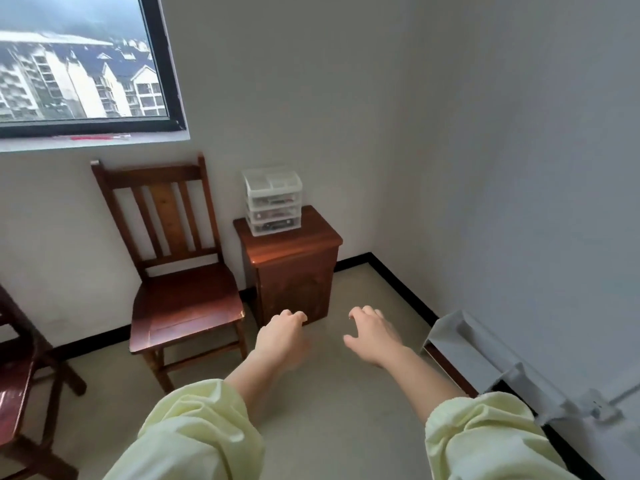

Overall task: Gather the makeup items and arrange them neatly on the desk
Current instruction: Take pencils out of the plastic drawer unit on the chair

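Pale yellow sleeves (194, 431), reddish-brown chair (187, 306), clear organizer (273, 200).

Drawer organizer (272, 200) is showing clear, glossy plastic, sitting at the back left corner of the bedside cabinet (294, 244) top. Cabinet and chair (187, 299) are showing dark lacquered wood, shiny. Sleeves (201, 434) are looking like soft matt cloth. Floor (329, 403) is looking smooth, slightly sheened.

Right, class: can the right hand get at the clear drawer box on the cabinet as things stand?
Probably not yet: the right hand, holding nothing, looks well short of the drawer box on the cabinet. Nothing blocks the way, so a step forward should do.
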Available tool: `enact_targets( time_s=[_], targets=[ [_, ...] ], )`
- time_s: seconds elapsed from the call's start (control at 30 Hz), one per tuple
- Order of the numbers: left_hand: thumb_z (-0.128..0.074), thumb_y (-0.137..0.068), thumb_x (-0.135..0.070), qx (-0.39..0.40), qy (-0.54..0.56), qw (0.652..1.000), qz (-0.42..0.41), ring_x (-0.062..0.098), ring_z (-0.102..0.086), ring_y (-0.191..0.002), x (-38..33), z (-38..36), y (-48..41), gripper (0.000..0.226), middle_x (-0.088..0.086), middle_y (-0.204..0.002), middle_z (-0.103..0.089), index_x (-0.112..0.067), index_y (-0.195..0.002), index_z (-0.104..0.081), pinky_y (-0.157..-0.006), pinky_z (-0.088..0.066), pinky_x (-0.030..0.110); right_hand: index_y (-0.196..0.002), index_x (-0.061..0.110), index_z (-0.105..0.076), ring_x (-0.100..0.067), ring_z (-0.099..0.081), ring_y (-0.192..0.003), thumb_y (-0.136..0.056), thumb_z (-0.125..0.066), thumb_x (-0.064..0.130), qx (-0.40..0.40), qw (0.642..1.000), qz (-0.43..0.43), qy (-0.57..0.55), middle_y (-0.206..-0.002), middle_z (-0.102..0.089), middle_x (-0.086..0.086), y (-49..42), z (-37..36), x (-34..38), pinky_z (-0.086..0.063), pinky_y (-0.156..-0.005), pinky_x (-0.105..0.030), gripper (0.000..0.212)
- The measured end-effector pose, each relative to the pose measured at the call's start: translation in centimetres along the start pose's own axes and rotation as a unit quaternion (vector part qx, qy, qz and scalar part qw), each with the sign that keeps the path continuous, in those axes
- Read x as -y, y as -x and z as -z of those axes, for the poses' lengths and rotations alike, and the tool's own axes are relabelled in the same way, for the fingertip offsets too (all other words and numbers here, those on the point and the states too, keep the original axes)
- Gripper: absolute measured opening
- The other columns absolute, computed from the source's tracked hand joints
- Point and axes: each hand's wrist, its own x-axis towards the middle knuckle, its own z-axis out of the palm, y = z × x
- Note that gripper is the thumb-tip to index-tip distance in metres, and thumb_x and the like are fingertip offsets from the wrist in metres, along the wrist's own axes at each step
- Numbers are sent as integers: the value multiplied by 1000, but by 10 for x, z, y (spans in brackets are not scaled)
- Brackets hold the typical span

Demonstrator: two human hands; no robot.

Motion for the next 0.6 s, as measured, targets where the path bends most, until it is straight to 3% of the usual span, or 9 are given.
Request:
enact_targets(
  time_s=[0.47, 0.6],
  targets=[
    [-53, -90, -33, -62, 42, 996, 39, 21, -51, -120, 93, 77, -301, 48, 2, -132, -51, -22, -137, -48, -91, -50, 35, -131, 18, -45, -22, -42, -125, -92, -53, 33, 6, 998, 40, -37, -132, -47, -3, -340, 40, 56, -40, -98, -35, 43],
    [-54, -90, -31, -42, 69, 995, 58, 21, -51, -121, 113, 83, -381, 49, 2, -133, -51, -22, -138, -48, -94, -48, 32, -133, 18, -45, -22, -41, -125, -93, -54, 34, 25, 997, 56, -41, -135, -47, -3, -432, 44, 59, -39, -100, -35, 44]
  ],
)
